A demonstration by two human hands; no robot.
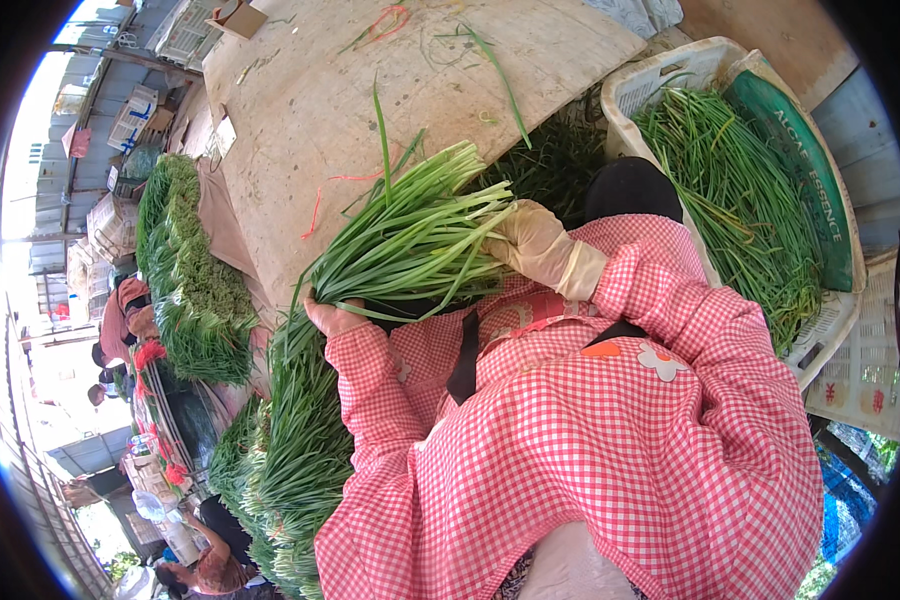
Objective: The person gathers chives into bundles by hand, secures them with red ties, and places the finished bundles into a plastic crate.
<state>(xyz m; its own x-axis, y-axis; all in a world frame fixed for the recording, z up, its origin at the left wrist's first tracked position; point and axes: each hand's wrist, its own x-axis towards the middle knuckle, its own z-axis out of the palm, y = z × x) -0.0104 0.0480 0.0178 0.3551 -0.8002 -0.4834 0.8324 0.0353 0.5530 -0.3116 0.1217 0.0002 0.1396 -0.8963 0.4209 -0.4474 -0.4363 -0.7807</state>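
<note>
A loose bunch of garlic chives lies across my lap at the table's edge, its pale cut ends toward the upper right and its leaf tips toward the lower left. My right hand, in a cream glove, closes on the pale stem ends. Around the leafy end is my left hand, its fingers partly hidden under the leaves. One long leaf sticks up out of the bunch. A big heap of chives stands beside my left forearm, and leaves from the bunch hang over it.
On my right a white plastic crate holds loose chives and a green sack. Red ties and stray leaves lie on the wooden board. Stacked chives stand farther left. Other people are at the far left.
</note>
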